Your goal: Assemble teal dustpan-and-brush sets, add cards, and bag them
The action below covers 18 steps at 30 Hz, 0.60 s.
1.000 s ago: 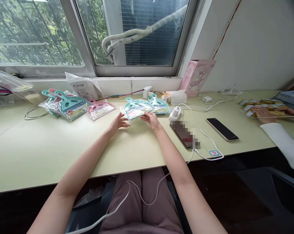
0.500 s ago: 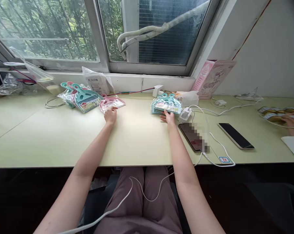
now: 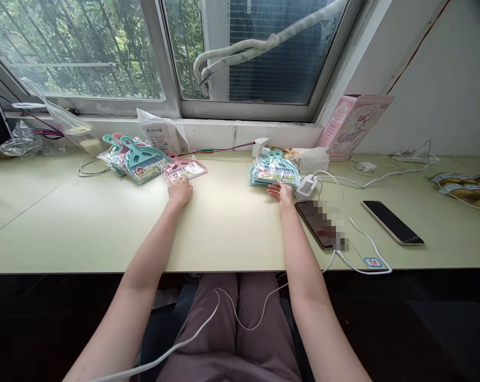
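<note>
My left hand (image 3: 180, 191) reaches far forward, its fingers curled on the near edge of a pink toy dustpan packet (image 3: 186, 168) lying flat on the pale green table (image 3: 224, 228). My right hand (image 3: 283, 192) lies with fingers stretched out, its tips touching the near edge of a stack of teal dustpan packets (image 3: 273, 172). A second heap of teal and pink packets (image 3: 138, 159) sits left of the pink one.
Two phones (image 3: 321, 225) (image 3: 393, 223) lie right of my right hand, with white cables and a charger (image 3: 305, 187). A pink box (image 3: 353, 127) leans in the corner. Plastic bags (image 3: 160, 135) rest by the window sill. Yellow packets (image 3: 462, 185) lie far right.
My hands have parted: the left went left to the pink packet, and the right set the teal packet on the stack. The view has swung left, and the co-worker's hand has left the frame.
</note>
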Each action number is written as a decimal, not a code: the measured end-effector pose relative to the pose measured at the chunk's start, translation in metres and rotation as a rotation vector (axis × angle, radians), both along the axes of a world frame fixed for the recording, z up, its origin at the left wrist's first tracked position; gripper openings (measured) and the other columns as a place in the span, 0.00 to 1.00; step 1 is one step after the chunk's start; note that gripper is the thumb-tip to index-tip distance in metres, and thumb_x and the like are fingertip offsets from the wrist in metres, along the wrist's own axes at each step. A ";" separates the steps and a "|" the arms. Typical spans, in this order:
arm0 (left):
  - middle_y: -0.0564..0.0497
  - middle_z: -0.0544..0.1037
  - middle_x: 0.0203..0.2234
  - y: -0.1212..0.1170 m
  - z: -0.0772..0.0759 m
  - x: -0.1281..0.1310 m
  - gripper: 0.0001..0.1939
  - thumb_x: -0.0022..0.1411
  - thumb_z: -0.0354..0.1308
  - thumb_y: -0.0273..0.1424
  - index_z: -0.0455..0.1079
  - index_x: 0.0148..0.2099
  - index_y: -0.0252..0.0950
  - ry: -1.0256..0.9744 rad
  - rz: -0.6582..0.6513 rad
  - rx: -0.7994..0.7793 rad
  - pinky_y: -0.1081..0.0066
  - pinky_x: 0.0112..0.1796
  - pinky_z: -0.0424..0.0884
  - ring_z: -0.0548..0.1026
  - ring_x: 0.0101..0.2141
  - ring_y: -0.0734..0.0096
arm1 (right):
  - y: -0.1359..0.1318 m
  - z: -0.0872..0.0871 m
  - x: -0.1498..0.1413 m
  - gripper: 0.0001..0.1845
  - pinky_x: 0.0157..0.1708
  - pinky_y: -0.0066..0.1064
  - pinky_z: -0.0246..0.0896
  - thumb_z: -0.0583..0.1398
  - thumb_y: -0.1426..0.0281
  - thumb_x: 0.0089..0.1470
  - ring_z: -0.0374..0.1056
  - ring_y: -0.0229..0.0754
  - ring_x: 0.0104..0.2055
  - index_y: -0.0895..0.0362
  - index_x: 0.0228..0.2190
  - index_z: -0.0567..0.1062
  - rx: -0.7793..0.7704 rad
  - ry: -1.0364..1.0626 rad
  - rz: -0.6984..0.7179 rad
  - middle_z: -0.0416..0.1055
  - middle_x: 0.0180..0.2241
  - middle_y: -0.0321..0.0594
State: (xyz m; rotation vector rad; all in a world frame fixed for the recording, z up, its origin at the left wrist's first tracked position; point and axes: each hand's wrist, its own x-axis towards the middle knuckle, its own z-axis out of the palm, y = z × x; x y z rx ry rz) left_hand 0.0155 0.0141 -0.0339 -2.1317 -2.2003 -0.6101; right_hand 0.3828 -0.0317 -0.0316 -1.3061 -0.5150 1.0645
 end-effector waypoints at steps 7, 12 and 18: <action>0.28 0.73 0.45 0.000 0.011 -0.020 0.16 0.62 0.50 0.33 0.70 0.47 0.29 -0.161 0.275 0.120 0.47 0.47 0.65 0.70 0.48 0.37 | -0.004 0.003 -0.002 0.24 0.15 0.20 0.65 0.48 0.60 0.66 0.70 0.35 0.14 0.54 0.19 0.60 -0.018 0.022 -0.102 0.63 0.10 0.29; 0.25 0.65 0.56 0.007 0.002 -0.049 0.27 0.57 0.60 0.38 0.63 0.54 0.27 -0.212 0.459 0.164 0.45 0.53 0.60 0.60 0.58 0.36 | -0.006 0.004 -0.020 0.29 0.10 0.20 0.57 0.49 0.55 0.64 0.63 0.33 0.10 0.54 0.15 0.61 0.050 -0.266 -0.053 0.60 0.07 0.30; 0.23 0.64 0.56 0.025 -0.005 -0.076 0.31 0.49 0.67 0.34 0.59 0.53 0.29 -0.472 0.369 0.049 0.40 0.54 0.58 0.60 0.59 0.33 | -0.009 0.005 -0.053 0.33 0.16 0.21 0.58 0.49 0.53 0.63 0.63 0.32 0.11 0.55 0.11 0.66 0.194 -0.633 0.184 0.65 0.10 0.34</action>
